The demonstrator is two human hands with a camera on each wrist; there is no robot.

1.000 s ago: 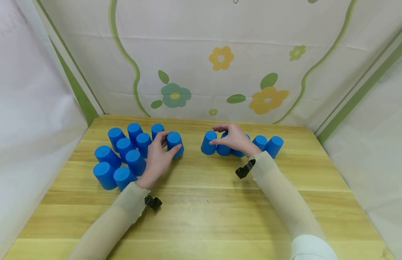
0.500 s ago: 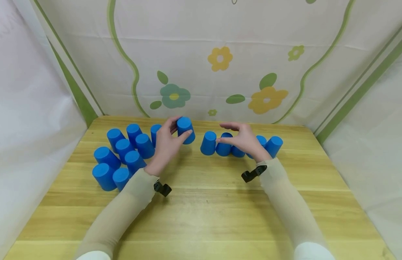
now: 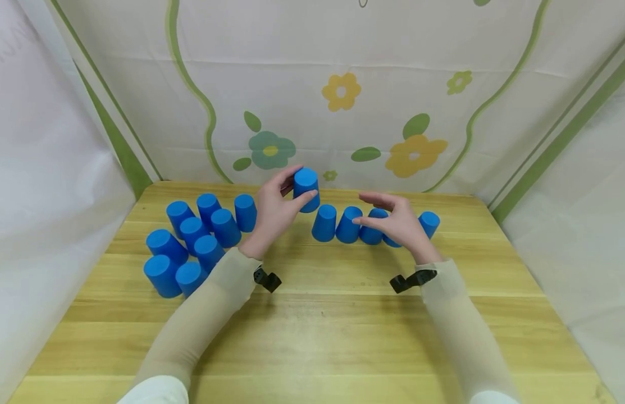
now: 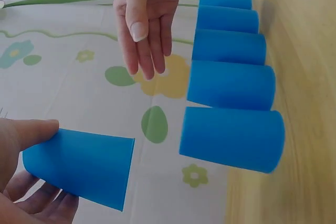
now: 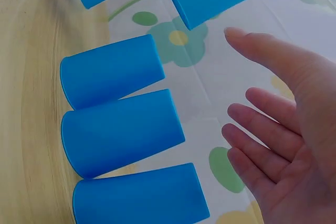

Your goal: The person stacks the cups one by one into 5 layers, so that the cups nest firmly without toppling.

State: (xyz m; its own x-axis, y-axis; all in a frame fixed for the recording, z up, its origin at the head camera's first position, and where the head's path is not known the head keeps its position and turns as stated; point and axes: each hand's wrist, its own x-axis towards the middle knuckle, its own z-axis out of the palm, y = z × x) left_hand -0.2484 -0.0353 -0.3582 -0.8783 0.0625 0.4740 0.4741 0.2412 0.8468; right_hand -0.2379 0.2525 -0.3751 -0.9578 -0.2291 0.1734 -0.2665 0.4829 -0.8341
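Note:
Between thumb and fingers, my left hand [image 3: 278, 209] grips a blue plastic cup [image 3: 307, 193], mouth down. In the left wrist view this held cup [image 4: 84, 166] hangs apart from a row of upside-down blue cups. The row's leftmost cup [image 3: 324, 223] stands just below and right of the held one. My right hand [image 3: 395, 221] hovers over the right part of the row, thumb and fingers spread, holding nothing. It partly hides the cups behind it in the head view. The right wrist view shows its palm [image 5: 299, 182] facing the row without touching it.
Several more upside-down blue cups [image 3: 193, 233] stand grouped on the left of the wooden table [image 3: 312, 336]. A white curtain [image 3: 292, 73] with printed flowers hangs behind the table's back edge. Each wrist carries a small black camera [image 3: 267, 279].
My left hand has lifted its cup from the table and carried it right and up, towards the row. My right hand has moved right along the row, away from the leftmost cup.

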